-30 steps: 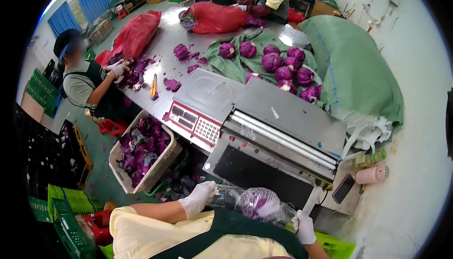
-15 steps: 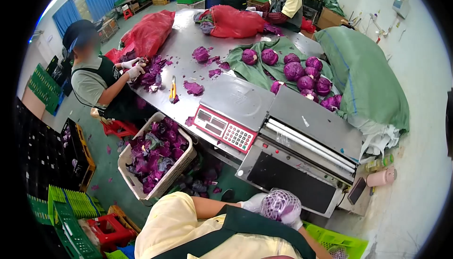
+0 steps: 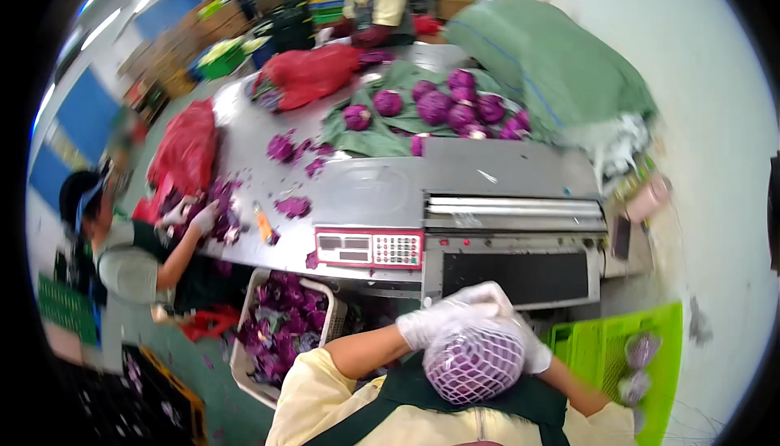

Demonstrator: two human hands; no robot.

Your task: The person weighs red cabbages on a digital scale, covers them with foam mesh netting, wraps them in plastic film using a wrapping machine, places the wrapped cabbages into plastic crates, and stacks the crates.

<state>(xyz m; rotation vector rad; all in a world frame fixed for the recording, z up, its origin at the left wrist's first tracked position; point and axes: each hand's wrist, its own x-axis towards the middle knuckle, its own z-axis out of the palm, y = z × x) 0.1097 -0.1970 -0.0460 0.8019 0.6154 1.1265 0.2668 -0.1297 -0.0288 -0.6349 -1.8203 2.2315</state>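
A purple cabbage (image 3: 474, 365) in clear wrap and a white mesh net is held close against my chest at the bottom centre. My left hand (image 3: 439, 318), in a white glove, is wrapped round its upper left side. My gloved right hand (image 3: 524, 336) closes on its upper right side, and the fingers of both hands meet above it. Just beyond my hands is the wrapping machine (image 3: 513, 190) with its dark plate, and beside it on the left stands the scale (image 3: 370, 248) with a red-edged panel.
Loose purple cabbages (image 3: 435, 108) lie on green cloth near a big green sack (image 3: 552, 64). A lime crate (image 3: 601, 348) with netted cabbages stands at right, a white basket (image 3: 335, 316) of leaves at left. Co-workers (image 3: 130, 259) (image 3: 386, 3) stand at the table's left and far sides.
The view has turned. The cabbage, earlier stretched between my hands in film, is now gathered in netting at my chest with both hands together on it. More of the lime crate shows.
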